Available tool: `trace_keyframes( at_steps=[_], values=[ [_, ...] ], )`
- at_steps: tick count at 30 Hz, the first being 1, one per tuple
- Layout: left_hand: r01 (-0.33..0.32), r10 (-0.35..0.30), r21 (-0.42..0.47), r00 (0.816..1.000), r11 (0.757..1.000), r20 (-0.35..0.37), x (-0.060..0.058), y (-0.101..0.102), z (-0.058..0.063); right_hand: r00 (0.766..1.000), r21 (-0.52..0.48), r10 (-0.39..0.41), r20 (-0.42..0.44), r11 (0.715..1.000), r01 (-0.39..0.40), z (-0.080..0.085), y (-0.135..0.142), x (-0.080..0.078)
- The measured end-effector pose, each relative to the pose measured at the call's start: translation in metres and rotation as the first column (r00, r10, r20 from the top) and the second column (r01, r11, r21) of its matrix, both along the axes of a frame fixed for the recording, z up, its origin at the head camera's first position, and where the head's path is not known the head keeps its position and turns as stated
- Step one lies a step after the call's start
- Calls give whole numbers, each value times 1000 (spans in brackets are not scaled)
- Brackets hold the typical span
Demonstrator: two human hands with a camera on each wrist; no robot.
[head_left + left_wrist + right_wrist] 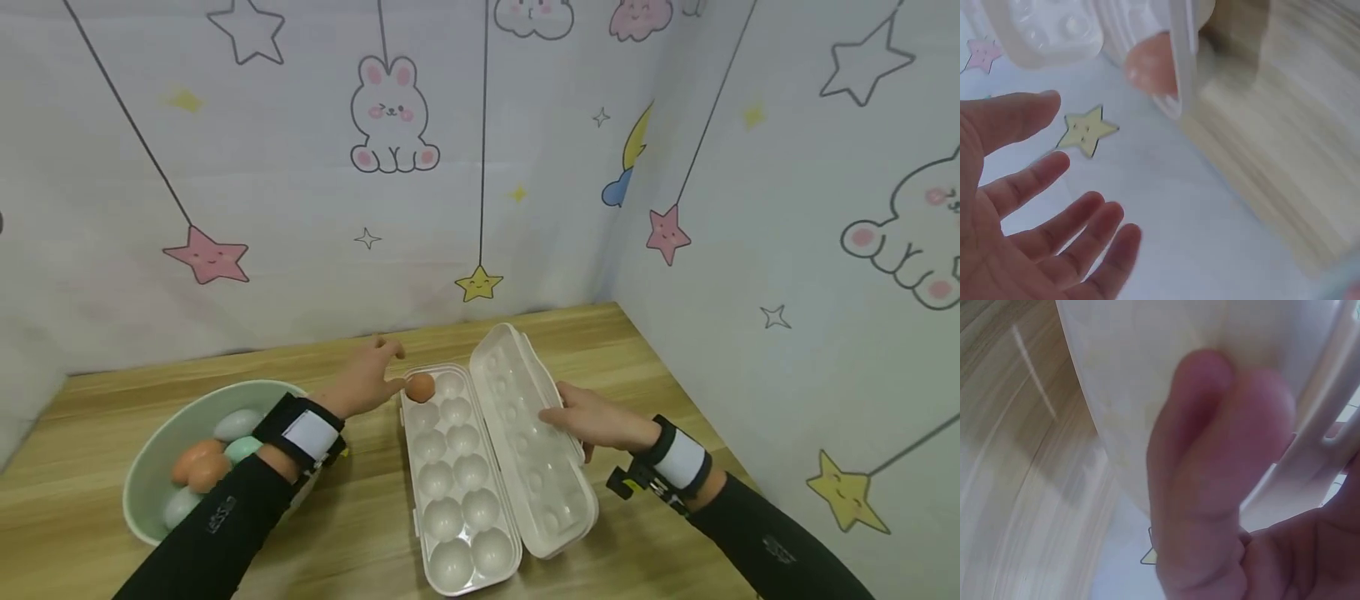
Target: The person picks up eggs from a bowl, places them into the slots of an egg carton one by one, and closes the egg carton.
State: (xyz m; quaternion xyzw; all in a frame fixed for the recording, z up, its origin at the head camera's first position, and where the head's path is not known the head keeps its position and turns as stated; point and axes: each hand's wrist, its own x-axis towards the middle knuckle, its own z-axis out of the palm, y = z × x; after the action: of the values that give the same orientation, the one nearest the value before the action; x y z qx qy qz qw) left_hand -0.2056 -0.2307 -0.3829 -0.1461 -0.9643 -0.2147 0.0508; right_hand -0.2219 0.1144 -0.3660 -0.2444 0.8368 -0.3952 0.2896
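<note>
A white plastic egg carton [459,433] lies open on the wooden table, its two rows of cups facing up. One brown egg [421,387] sits in the far left cup; the other cups hold none. My left hand [365,377] is just left of that egg, and in the left wrist view its fingers are spread and relaxed with nothing between them. My right hand [600,415] grips the outer edge of the hinged lid [528,442], thumb over the inside. The right wrist view shows fingers [1210,462] against the lid's outer face.
A pale green bowl [142,492] stands at the left, partly behind my left forearm. Inside it are brown eggs [206,467], a mint green egg [242,448] and whitish eggs [238,424]. A cloth wall [300,183] with cartoon prints borders the table [360,500] behind and at right.
</note>
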Motion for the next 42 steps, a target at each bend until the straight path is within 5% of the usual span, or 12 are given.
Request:
trace_keyframes(
  at_steps=[5, 10, 14, 20, 31, 34, 42],
  values=[
    [-40, 38, -62, 998, 997, -44, 8, -28, 20, 1000, 2, -12, 0, 1000, 12, 0, -1, -4],
    [-79, 86, -112, 994, 991, 64, 16, -53, 30, 999, 16, -33, 3, 999, 33, 1, 0, -7],
    [-59, 84, -130, 977, 990, 196, 24, -72, 28, 999, 20, -42, 3, 999, 42, 0, 1, -7],
    [-44, 103, -162, 924, 986, 369, 35, -101, 19, 999, -3, -22, 31, 1000, 23, -6, 1, -5],
    [17, 18, -73, 893, 997, 450, 44, -102, 7, 1000, -27, -1, 21, 1000, 2, -8, 2, 0],
    [12, 19, -67, 893, 998, 449, 49, -96, 5, 1000, -28, 14, 12, 1000, -13, -5, 1, -2],
    [33, 6, -117, 947, 993, 321, 53, -92, -2, 999, -40, 14, 31, 999, -12, -3, 3, -2]
  ],
)
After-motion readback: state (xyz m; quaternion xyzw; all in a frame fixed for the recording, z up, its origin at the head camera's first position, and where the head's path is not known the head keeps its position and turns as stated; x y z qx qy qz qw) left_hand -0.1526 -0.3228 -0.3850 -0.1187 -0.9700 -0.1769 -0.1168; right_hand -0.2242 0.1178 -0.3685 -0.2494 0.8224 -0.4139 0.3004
